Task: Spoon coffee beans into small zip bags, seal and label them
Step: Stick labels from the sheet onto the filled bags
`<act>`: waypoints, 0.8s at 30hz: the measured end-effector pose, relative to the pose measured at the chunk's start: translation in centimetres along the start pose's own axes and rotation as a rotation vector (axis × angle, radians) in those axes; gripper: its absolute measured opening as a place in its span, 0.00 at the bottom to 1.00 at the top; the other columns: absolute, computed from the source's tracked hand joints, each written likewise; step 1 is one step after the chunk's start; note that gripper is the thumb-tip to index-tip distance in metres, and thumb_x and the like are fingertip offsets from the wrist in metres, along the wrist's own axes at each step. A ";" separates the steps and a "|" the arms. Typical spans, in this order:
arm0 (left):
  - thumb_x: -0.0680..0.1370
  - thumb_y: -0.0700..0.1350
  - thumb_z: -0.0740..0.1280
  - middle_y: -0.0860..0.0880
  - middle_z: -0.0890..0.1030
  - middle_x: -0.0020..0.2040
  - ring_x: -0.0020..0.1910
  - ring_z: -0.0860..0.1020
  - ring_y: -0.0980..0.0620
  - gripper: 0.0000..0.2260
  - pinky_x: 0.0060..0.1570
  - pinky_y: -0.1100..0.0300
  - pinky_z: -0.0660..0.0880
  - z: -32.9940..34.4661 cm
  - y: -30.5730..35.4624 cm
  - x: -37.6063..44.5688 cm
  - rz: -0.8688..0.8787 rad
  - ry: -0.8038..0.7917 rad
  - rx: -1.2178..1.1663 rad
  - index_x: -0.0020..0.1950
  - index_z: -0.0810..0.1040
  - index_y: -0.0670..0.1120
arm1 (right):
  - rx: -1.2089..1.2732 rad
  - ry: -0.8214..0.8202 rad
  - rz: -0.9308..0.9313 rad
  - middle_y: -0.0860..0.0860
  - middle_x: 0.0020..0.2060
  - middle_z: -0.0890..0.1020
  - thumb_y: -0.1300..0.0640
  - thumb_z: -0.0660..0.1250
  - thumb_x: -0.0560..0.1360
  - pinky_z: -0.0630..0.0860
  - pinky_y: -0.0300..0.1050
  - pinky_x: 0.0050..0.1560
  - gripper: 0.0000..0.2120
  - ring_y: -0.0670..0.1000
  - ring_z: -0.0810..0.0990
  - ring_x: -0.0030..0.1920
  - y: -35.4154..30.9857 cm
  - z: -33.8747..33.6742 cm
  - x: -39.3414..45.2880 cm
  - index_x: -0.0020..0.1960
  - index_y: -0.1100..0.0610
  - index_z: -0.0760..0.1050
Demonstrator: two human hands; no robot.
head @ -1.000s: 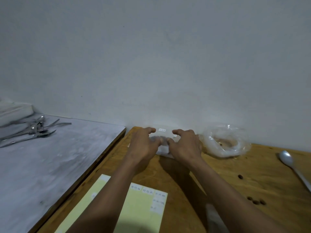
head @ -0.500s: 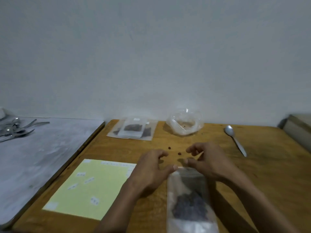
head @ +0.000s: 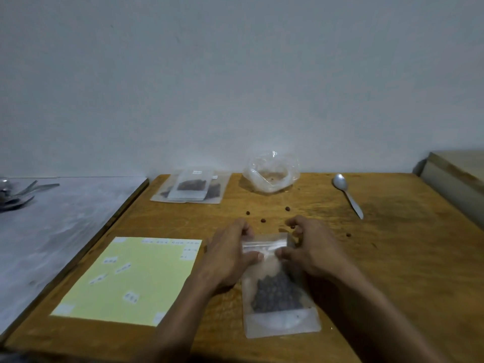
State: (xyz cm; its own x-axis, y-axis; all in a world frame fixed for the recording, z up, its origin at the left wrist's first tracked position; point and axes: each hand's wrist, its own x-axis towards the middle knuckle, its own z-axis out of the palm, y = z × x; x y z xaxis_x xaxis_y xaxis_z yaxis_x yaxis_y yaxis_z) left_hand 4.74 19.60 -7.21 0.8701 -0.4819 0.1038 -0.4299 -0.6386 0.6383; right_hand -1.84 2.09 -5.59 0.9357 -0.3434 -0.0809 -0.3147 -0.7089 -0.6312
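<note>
Sealing step: left hand [head: 230, 254] and right hand [head: 313, 247] pinching zip bag [head: 277, 286] top, bench [head: 392, 258] centre. Next, press along strip, then label sheet [head: 131, 279] at nine o'clock

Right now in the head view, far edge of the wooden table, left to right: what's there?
Stack of filled zip bags → crumpled clear plastic bag → spoon → wooden box at the right edge.

Wooden table [head: 392, 258] against a plain pale wall [head: 235, 74].
</note>
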 end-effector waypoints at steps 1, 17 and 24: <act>0.73 0.49 0.76 0.55 0.79 0.45 0.45 0.77 0.51 0.12 0.48 0.47 0.76 -0.1 -0.1 -0.1 0.004 0.029 -0.057 0.46 0.73 0.55 | 0.044 0.016 0.000 0.50 0.59 0.78 0.52 0.79 0.70 0.76 0.46 0.56 0.32 0.50 0.77 0.59 0.0 0.0 0.1 0.71 0.49 0.71; 0.76 0.46 0.71 0.43 0.88 0.47 0.47 0.87 0.46 0.10 0.43 0.51 0.84 -9.4 0.0 -0.8 -0.106 0.327 -0.977 0.52 0.83 0.41 | 0.882 -0.033 -0.202 0.52 0.44 0.85 0.56 0.72 0.76 0.77 0.46 0.44 0.05 0.50 0.84 0.46 -10.3 -0.9 1.8 0.49 0.57 0.82; 0.80 0.43 0.69 0.45 0.87 0.43 0.46 0.87 0.45 0.03 0.41 0.50 0.85 -14.4 -4.9 -2.2 -0.109 0.750 -0.919 0.49 0.81 0.44 | 0.682 -0.070 -0.266 0.49 0.44 0.84 0.54 0.71 0.78 0.77 0.39 0.41 0.03 0.47 0.82 0.45 -14.1 5.6 1.8 0.50 0.53 0.82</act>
State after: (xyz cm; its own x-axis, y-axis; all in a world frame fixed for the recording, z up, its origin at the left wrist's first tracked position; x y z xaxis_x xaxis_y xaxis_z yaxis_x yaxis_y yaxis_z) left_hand 8.44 32.42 0.43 0.9468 0.2144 0.2398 -0.2766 0.1616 0.9473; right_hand 5.19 14.91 -1.17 0.9818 -0.1568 0.1070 0.0720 -0.2141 -0.9742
